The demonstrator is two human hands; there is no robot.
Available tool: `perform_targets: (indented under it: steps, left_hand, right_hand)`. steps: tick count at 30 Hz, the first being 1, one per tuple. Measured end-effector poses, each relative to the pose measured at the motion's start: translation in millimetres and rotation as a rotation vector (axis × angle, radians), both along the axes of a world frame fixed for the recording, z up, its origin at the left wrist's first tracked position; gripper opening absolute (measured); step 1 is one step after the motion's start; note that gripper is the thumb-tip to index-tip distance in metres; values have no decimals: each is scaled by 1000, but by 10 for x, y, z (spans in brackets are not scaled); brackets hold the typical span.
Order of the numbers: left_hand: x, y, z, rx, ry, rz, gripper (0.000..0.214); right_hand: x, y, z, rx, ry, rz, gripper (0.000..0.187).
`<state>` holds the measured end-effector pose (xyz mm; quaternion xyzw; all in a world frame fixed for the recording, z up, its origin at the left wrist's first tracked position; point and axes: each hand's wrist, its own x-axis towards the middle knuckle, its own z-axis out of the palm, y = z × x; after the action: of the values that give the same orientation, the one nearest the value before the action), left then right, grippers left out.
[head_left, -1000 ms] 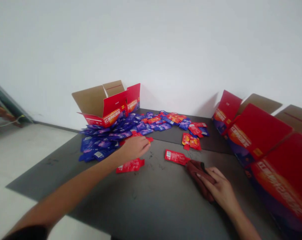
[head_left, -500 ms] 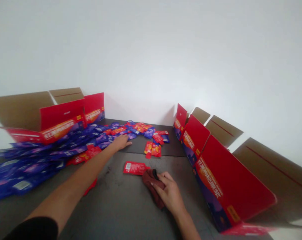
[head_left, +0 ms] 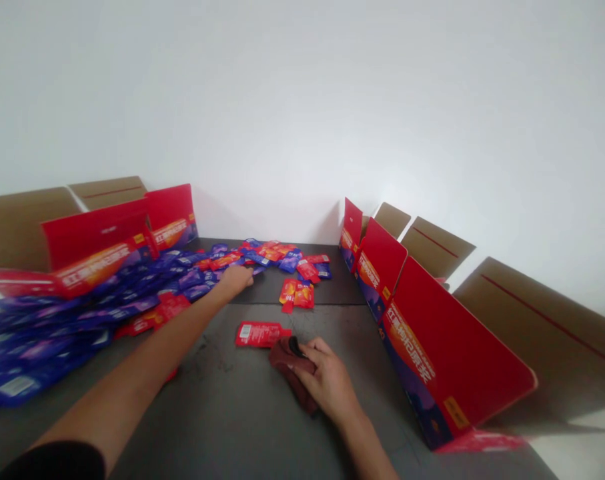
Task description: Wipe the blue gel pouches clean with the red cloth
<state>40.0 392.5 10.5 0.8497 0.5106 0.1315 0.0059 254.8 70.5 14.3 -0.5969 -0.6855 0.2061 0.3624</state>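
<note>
Right hand [head_left: 327, 381]: fingers curled and close together, pressing a bunched maroon cloth [head_left: 289, 367] onto the dark tabletop [head_left: 207, 400], apparently to pin it in place. Left hand [head_left: 235, 281]: arm extended, fingers together at the edge of the blue-purple sachets [head_left: 187, 283]; fingertips hidden, so a pinch cannot be confirmed. A red sachet [head_left: 257, 334] lies just beside the cloth, at 10 o'clock from the right hand. Smaller red sachets [head_left: 297, 293] sit at 12 o'clock, apart from the blue heap, possibly grouped by colour. Red printed cartons [head_left: 447, 347] stand in a row at 2 o'clock, flaps open. Another carton [head_left: 97, 243] stands behind the heap at 10 o'clock, seemingly kept within reach.
</note>
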Motion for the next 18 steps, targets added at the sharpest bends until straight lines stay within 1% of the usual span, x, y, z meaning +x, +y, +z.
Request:
perform_targets:
  steps: [3, 6, 8, 10, 12, 14, 16, 18]
  left_hand:
    - [-8, -210, 86, -25, -42, 73, 34]
    - [-57, -485, 254, -32, -131, 119, 31]
    - [-76, -717, 395, -36, -214, 130, 29]
    - [-74, -1005, 529, -57, -304, 117, 30]
    - [-62, -1364, 624, -114, -394, 75, 30]
    - [-62, -1796, 661, -209, -481, 14, 29]
    - [-91, -2275, 632, -327, -560, -39, 35]
    - [-150, -2754, 541, -486, -661, -78, 38]
  right_hand:
    - [11, 11, -4, 11, 8, 11, 19]
    - [49, 20, -7, 15, 15, 15, 22]
    - [96, 35, -26, 17, 18, 9, 27]
    - [156, 61, -70, 38, 18, -16, 33]
    - [217, 90, -130, 72, 20, -52, 36]
    - [271, 113, -187, 102, 21, -82, 36]
    - [315, 124, -226, 123, 24, -105, 37]
    - [352, 123, -246, 147, 27, -132, 38]
